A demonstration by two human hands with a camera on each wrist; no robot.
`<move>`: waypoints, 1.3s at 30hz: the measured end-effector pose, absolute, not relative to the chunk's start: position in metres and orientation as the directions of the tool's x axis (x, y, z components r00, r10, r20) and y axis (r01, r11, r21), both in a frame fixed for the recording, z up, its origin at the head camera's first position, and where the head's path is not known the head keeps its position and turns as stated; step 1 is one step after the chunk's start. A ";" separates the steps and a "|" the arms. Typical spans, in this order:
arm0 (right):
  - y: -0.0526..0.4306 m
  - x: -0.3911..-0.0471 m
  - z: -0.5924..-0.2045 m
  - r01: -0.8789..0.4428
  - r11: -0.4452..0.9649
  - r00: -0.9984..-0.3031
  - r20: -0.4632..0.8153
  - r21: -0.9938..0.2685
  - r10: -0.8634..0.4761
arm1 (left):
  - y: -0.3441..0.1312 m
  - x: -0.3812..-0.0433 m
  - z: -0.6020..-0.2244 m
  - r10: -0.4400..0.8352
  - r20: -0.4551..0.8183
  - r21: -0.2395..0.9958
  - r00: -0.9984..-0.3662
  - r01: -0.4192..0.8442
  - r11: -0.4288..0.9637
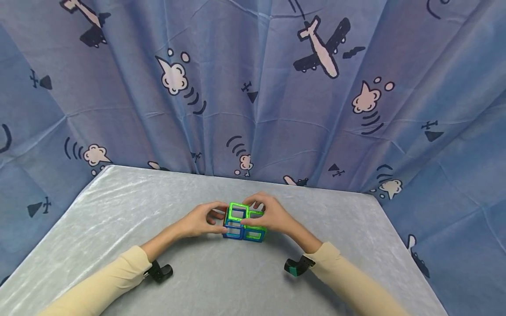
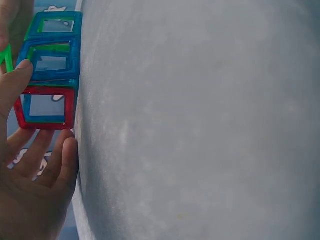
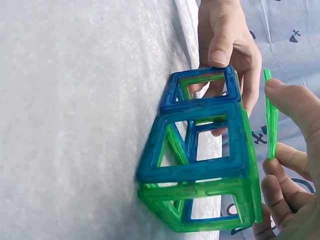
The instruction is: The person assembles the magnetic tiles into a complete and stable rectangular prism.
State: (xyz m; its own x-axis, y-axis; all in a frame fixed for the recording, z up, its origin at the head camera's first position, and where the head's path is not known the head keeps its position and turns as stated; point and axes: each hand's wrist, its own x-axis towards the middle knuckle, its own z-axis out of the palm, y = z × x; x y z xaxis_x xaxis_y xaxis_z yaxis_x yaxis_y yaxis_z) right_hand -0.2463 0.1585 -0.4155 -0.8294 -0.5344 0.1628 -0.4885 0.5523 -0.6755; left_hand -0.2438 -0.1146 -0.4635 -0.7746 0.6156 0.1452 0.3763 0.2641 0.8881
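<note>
A boxy structure of see-through magnetic tiles [image 3: 192, 172] stands on the table, with blue squares along the front, green ones at the right end and on top. A red square tile [image 2: 47, 91] closes its left end. My left hand [image 1: 199, 220] holds this end, its thumb at the blue front and its fingers [image 2: 41, 155] round the far side. My right hand [image 1: 274, 216] pinches a single green square tile [image 3: 271, 120] between thumb and fingers. That tile is edge-on in the right wrist view, a little apart from the structure's top.
The table [image 1: 189, 281] is covered with pale, shiny cloth. Behind its far edge hangs a blue curtain [image 1: 276, 145] printed with planes and clouds. A black wrist camera [image 1: 160, 272] sits under the left sleeve, another black camera [image 1: 299, 266] under the right.
</note>
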 end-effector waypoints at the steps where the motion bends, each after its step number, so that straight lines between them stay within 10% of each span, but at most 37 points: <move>1: 0.158 -0.246 -0.415 -0.489 0.554 -0.829 0.162 -0.674 -0.535 | -0.115 -0.244 -0.464 0.616 0.145 0.889 -0.774 0.376 0.263; 39: 0.175 -0.245 -0.420 -0.487 0.520 -0.814 0.149 -0.702 -0.562 | -0.115 -0.244 -0.464 0.607 0.176 0.871 -0.775 0.410 0.270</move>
